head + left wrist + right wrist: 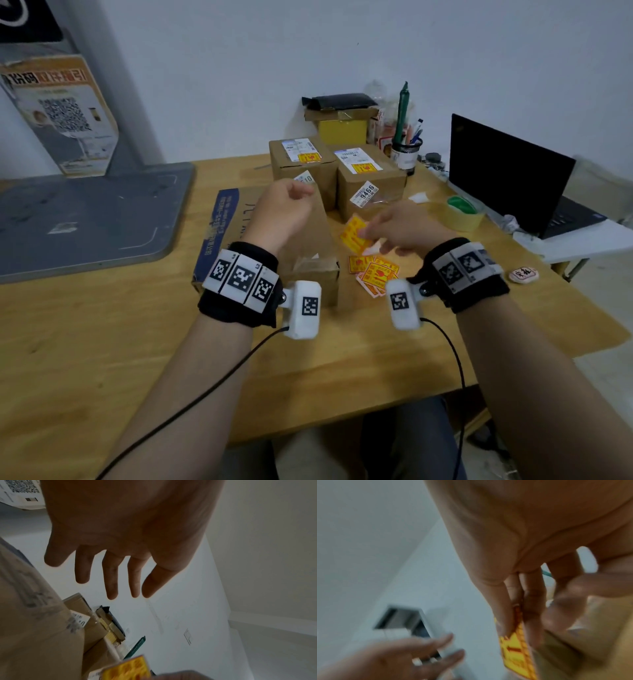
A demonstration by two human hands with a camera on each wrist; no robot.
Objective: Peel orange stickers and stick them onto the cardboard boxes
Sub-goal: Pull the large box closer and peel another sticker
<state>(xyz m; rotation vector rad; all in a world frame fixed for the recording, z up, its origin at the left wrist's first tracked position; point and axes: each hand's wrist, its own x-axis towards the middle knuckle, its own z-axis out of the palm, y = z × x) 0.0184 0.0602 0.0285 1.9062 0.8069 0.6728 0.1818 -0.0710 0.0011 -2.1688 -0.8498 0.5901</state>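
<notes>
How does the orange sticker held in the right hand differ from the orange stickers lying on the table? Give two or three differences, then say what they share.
The held sticker is a single one, pinched in the right hand; the loose stickers are several in an overlapping pile. The held sticker is lifted clear of the table and tilted; the pile lies flat on it, untouched. Both are orange-yellow rectangles with red print.

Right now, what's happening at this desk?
A person is labelling parcels. The right hand pinches an orange sticker above a loose pile of orange stickers on the wooden table. The left hand hovers open, holding nothing, over an unlabelled cardboard box. The two cardboard boxes behind already carry orange stickers on top.
</notes>
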